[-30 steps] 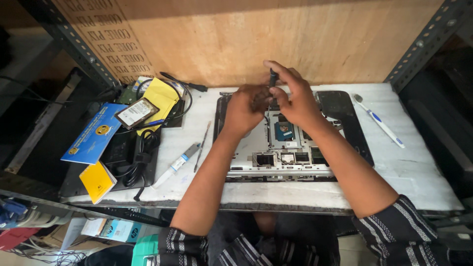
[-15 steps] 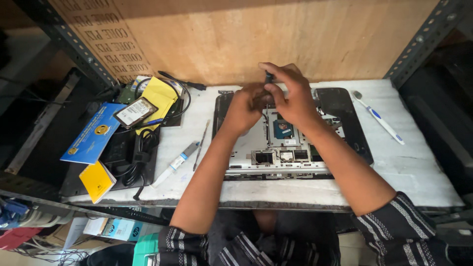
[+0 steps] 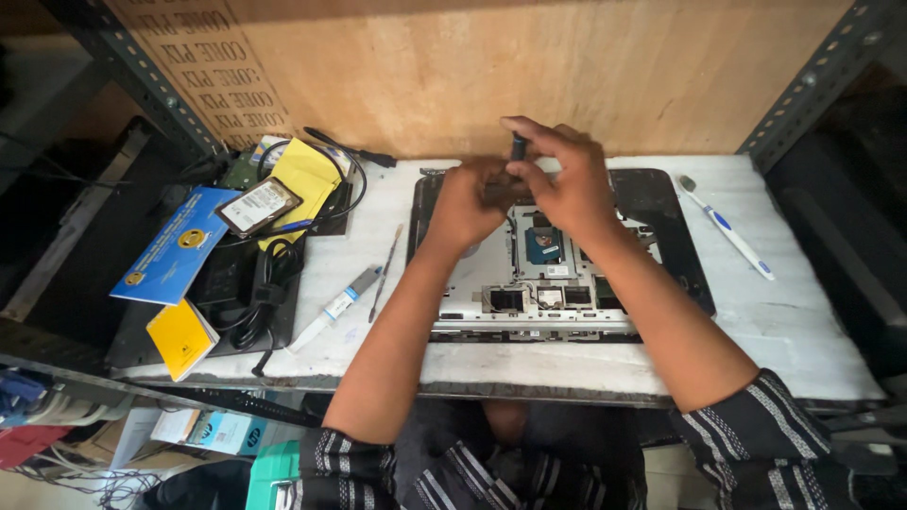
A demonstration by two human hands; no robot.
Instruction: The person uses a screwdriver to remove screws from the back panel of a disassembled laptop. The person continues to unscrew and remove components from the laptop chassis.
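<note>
A slim black screwdriver handle [image 3: 518, 147] stands upright, pinched in the right hand [image 3: 567, 184] fingers, above the opened grey laptop chassis [image 3: 557, 274]. The left hand [image 3: 470, 203], just beside, curls closed; its contents are hidden. A slip could gouge the exposed boards below the fingertips.

Left of the opened laptop: blue rectangular booklet [image 3: 173, 247] with round yellow emblem, lying tilted; yellow sheet [image 3: 304, 179] beneath a silver hard drive bearing a white label [image 3: 257, 205]; small yellow packet [image 3: 182, 335] at the bench edge. Behind the bench: wooden board with dark stencilled lettering [image 3: 222, 71] at upper left. Below the bench, lower left: pale blue-and-white box [image 3: 219, 431].
</note>
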